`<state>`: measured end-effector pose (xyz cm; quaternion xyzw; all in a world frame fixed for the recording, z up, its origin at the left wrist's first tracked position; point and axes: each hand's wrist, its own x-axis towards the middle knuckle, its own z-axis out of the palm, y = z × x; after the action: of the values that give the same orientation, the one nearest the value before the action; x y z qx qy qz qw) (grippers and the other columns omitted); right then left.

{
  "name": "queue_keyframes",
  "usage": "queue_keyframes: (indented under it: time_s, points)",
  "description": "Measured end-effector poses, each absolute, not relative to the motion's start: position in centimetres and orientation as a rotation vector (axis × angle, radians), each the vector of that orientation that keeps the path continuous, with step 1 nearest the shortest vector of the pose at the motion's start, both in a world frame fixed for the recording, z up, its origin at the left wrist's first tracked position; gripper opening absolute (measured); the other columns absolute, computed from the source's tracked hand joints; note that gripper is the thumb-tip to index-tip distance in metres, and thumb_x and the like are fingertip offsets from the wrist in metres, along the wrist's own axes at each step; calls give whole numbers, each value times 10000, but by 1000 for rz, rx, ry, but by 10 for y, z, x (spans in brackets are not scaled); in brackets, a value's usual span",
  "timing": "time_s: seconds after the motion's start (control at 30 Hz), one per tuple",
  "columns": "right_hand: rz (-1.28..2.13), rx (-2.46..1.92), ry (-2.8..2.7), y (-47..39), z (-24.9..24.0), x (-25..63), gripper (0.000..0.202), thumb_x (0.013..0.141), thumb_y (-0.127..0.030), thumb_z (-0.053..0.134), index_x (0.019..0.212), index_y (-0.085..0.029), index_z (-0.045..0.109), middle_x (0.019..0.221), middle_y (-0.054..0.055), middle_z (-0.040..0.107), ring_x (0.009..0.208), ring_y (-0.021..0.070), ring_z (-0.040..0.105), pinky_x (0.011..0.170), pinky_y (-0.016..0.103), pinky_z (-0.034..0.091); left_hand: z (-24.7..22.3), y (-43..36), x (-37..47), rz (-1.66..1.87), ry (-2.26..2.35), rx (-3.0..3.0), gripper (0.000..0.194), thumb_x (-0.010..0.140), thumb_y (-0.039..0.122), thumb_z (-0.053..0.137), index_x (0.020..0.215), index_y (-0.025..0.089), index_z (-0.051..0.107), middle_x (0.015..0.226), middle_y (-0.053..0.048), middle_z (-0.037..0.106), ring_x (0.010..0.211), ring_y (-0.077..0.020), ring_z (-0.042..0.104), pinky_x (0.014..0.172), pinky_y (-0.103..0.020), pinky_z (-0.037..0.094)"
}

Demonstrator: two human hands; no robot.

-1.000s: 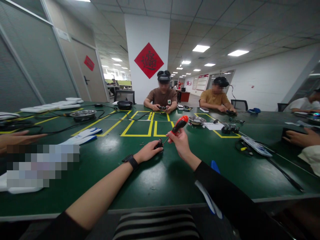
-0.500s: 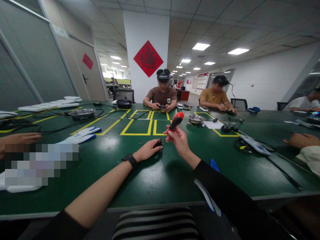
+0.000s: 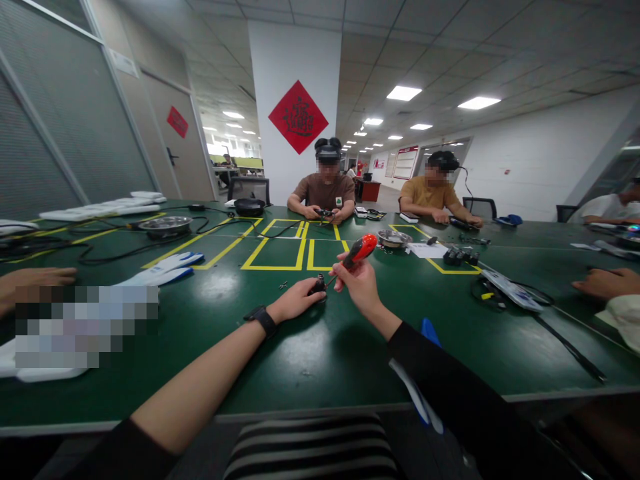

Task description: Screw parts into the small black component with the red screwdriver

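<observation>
My left hand (image 3: 297,299), with a dark band on the wrist, grips a small black part (image 3: 319,285) low over the green table (image 3: 280,373). A red and black screwdriver (image 3: 361,251) is held in my right hand (image 3: 361,283). It slants down to the left, and its thin shaft reaches the black part; the exact contact of the tip is too small to tell. Some tiny screws (image 3: 283,285) lie on the table left of the black part.
Metal bowls (image 3: 166,227) (image 3: 395,239) stand farther back. Gloves (image 3: 165,268), black cables, several black parts (image 3: 461,256) and a white power strip (image 3: 511,291) lie around. Two people sit opposite; other people's hands (image 3: 37,285) (image 3: 607,287) rest at both sides.
My right hand has tilted the screwdriver lower, its handle moving down and to the right. My left hand keeps its hold on the black part in nearly the same place.
</observation>
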<state>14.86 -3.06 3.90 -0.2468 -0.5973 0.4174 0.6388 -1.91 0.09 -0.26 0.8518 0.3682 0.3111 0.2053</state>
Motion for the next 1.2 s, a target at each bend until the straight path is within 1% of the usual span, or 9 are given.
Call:
queue_keyframes:
  time_s: [0.27, 0.43, 0.57, 0.67, 0.87, 0.93, 1.03, 1.1, 1.2]
  points:
    - [1104, -467, -1421, -32, 40, 151, 339, 775, -327, 575, 1085, -202, 521, 823, 15, 618, 561, 106, 596, 521, 255, 514, -4, 3, -19, 859, 1038, 2389, 267, 823, 375, 473, 913, 151, 587, 893, -52, 606, 795, -173, 529, 766, -299, 425]
    - [882, -620, -1417, -29, 39, 149, 327, 700, -348, 656, 966, -185, 558, 840, 26, 626, 590, 106, 566, 453, 204, 440, -5, 2, -20, 859, 1033, 2400, 264, 827, 376, 470, 914, 157, 588, 910, -54, 605, 815, -178, 530, 793, -308, 426]
    - [807, -578, -1400, -29, 42, 147, 212, 708, -323, 659, 817, -194, 530, 843, 16, 619, 756, 131, 584, 685, 261, 487, -4, 1, -20, 861, 1030, 2390, 265, 826, 372, 472, 937, 161, 589, 933, -59, 604, 839, -182, 530, 813, -313, 424]
    - [913, -484, -1386, -28, 42, 147, 190, 773, -355, 588, 748, -205, 474, 706, -15, 586, 722, 128, 593, 797, 323, 471, -3, 1, -20, 862, 1032, 2379, 262, 826, 373, 471, 918, 160, 592, 917, -57, 604, 829, -181, 530, 805, -311, 426]
    - [1063, -486, -1398, -30, 40, 148, 196, 787, -390, 558, 858, -233, 465, 486, -115, 375, 380, 62, 388, 643, 293, 487, -4, 2, -20, 858, 1055, 2374, 278, 819, 396, 474, 883, 153, 595, 888, -53, 609, 792, -175, 531, 776, -301, 429]
    - [1062, -481, -1439, -32, 40, 148, 175, 802, -377, 532, 892, -238, 474, 501, -109, 369, 397, 69, 402, 630, 283, 479, -5, 3, -20, 856, 1039, 2379, 279, 822, 391, 471, 903, 154, 594, 900, -54, 608, 801, -176, 532, 782, -301, 426]
    - [943, -528, -1502, -34, 40, 149, 154, 796, -355, 529, 883, -231, 506, 606, -61, 458, 560, 102, 504, 652, 265, 461, -5, 3, -20, 862, 1019, 2378, 273, 824, 380, 472, 930, 158, 591, 920, -55, 606, 818, -177, 532, 797, -305, 425]
    - [797, -631, -1546, -34, 40, 151, 147, 791, -364, 528, 802, -218, 531, 667, -35, 493, 632, 113, 506, 638, 244, 441, -4, 2, -20, 863, 1024, 2370, 261, 821, 370, 477, 916, 157, 594, 914, -55, 607, 820, -177, 530, 801, -308, 427]
    - [661, -791, -1617, -33, 38, 155, 261, 811, -409, 485, 657, -203, 526, 581, -38, 450, 556, 107, 446, 544, 224, 390, -4, 2, -19, 863, 1042, 2365, 255, 813, 366, 487, 906, 154, 595, 912, -55, 609, 825, -179, 531, 804, -310, 429]
